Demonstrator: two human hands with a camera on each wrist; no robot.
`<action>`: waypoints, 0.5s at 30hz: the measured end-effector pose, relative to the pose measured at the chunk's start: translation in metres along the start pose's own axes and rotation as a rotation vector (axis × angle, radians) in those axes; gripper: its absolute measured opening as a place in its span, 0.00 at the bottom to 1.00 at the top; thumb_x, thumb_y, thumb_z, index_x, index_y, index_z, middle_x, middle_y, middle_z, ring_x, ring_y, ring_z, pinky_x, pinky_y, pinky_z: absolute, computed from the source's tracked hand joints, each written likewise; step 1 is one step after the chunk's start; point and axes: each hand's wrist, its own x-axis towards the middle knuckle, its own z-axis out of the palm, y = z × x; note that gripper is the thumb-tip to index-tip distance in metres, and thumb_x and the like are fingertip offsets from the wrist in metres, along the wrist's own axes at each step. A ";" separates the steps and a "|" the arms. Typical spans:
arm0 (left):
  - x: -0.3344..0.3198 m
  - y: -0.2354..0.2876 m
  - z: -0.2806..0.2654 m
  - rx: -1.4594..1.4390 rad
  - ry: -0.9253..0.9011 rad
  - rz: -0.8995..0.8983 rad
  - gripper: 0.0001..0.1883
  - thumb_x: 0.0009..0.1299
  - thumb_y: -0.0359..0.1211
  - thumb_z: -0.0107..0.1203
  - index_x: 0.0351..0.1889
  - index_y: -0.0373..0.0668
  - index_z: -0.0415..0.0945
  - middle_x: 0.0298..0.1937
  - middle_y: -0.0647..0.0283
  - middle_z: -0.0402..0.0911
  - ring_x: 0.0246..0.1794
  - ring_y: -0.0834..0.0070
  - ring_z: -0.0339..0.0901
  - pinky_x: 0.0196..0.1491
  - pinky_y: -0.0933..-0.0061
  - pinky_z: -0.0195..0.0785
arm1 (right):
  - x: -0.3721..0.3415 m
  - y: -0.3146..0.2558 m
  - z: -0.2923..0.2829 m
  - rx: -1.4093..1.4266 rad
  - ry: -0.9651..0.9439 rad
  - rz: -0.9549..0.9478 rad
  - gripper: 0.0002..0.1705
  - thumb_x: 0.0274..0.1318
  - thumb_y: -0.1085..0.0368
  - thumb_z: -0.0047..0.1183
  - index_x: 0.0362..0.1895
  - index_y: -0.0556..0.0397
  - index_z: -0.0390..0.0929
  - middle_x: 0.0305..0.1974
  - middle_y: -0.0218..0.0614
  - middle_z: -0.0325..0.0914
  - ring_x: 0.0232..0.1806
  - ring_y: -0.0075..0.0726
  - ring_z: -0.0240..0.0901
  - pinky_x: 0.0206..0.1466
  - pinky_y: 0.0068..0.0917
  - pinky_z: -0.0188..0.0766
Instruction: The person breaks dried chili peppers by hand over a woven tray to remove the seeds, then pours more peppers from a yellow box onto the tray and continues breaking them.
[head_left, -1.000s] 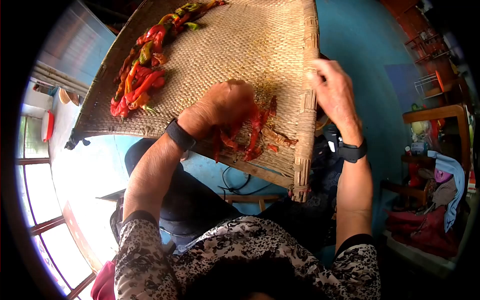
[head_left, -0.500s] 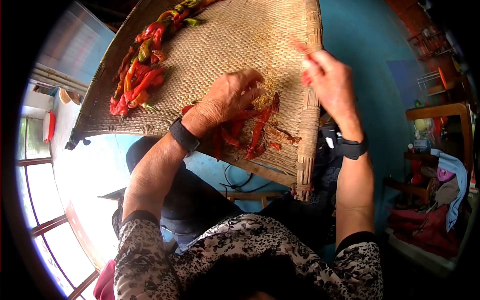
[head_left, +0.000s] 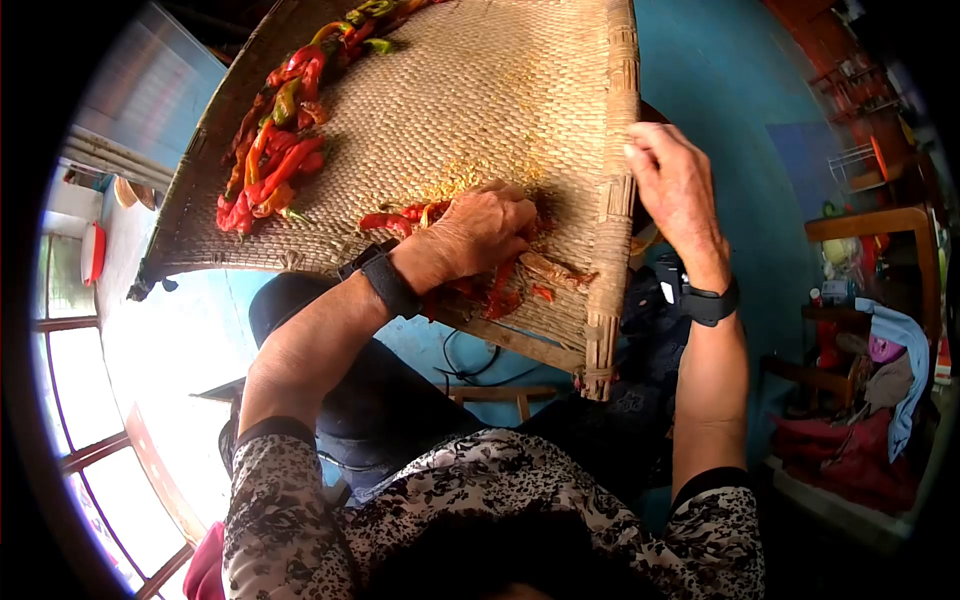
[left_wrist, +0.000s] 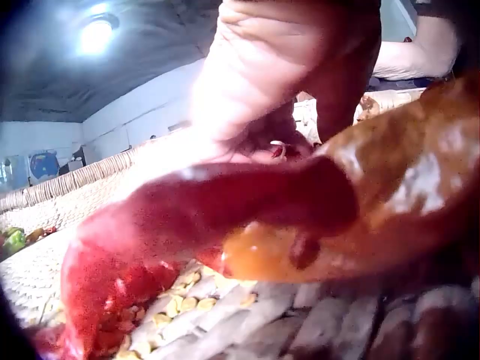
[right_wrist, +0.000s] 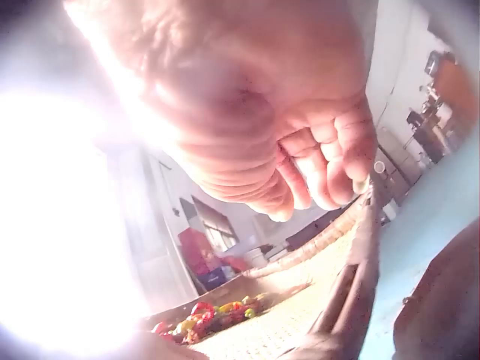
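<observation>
In the head view, the left hand (head_left: 480,228) lies over red pepper pieces (head_left: 502,302) near the front right corner of a woven tray (head_left: 612,235). Its fingers bend down, tips hidden there; the left wrist view shows dark red pepper (left_wrist: 277,148) between thumb and fingers. A large red pepper (left_wrist: 187,202) and an orange one fill that view's foreground. Beside the tray's right rim, the right hand (head_left: 675,185) has loosely bent fingers with nothing between them; its palm (right_wrist: 247,97) looks bare in the right wrist view. Pale seeds (head_left: 462,178) lie scattered beyond the left hand.
Red, orange and green peppers (head_left: 283,160) form a long heap along the tray's left side. The tray rests above the person's lap. A wooden chair (head_left: 925,260) with cloths on it stands at the right, and a dark cable (head_left: 465,375) lies below the tray.
A blurred red piece seen at the right hand half a second ago is gone from it, and that hand is lower. The left hand has moved toward the person, over the pepper pieces.
</observation>
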 end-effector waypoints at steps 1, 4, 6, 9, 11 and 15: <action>0.000 0.002 0.001 -0.006 -0.013 -0.019 0.09 0.59 0.35 0.61 0.32 0.42 0.75 0.34 0.61 0.74 0.40 0.62 0.74 0.43 0.63 0.70 | 0.001 -0.009 0.005 0.067 -0.028 -0.066 0.08 0.56 0.72 0.55 0.41 0.58 0.75 0.34 0.46 0.77 0.35 0.46 0.77 0.36 0.36 0.75; 0.003 0.002 -0.007 -0.044 -0.030 -0.096 0.08 0.60 0.34 0.59 0.32 0.41 0.75 0.34 0.59 0.76 0.38 0.61 0.76 0.41 0.63 0.72 | 0.004 -0.027 0.017 0.181 -0.224 -0.055 0.05 0.57 0.70 0.55 0.37 0.57 0.76 0.28 0.44 0.77 0.29 0.40 0.77 0.30 0.34 0.74; 0.007 0.002 -0.019 -0.076 -0.036 -0.150 0.09 0.61 0.36 0.58 0.32 0.41 0.75 0.34 0.58 0.78 0.37 0.61 0.78 0.40 0.64 0.73 | 0.006 -0.036 0.026 0.207 -0.246 -0.068 0.06 0.58 0.68 0.55 0.37 0.57 0.76 0.25 0.45 0.76 0.27 0.42 0.77 0.30 0.35 0.73; 0.011 -0.002 -0.034 -0.313 0.096 -0.383 0.06 0.64 0.30 0.59 0.36 0.41 0.75 0.32 0.63 0.78 0.32 0.75 0.75 0.36 0.74 0.70 | 0.007 -0.045 0.037 0.301 -0.274 -0.004 0.10 0.56 0.63 0.58 0.36 0.58 0.76 0.22 0.47 0.75 0.26 0.48 0.76 0.31 0.39 0.71; 0.010 -0.005 -0.035 -0.756 0.284 -0.479 0.08 0.67 0.31 0.58 0.40 0.39 0.74 0.32 0.65 0.79 0.30 0.79 0.74 0.34 0.78 0.69 | 0.010 -0.049 0.042 0.292 -0.440 0.081 0.15 0.54 0.59 0.60 0.34 0.59 0.75 0.24 0.50 0.74 0.28 0.53 0.76 0.32 0.43 0.69; 0.009 0.011 -0.039 -0.431 0.278 -0.401 0.08 0.66 0.30 0.58 0.41 0.39 0.74 0.32 0.64 0.80 0.33 0.77 0.78 0.37 0.72 0.73 | 0.008 -0.055 0.041 0.167 -0.527 -0.072 0.14 0.48 0.67 0.63 0.34 0.62 0.73 0.26 0.52 0.74 0.30 0.53 0.75 0.33 0.42 0.68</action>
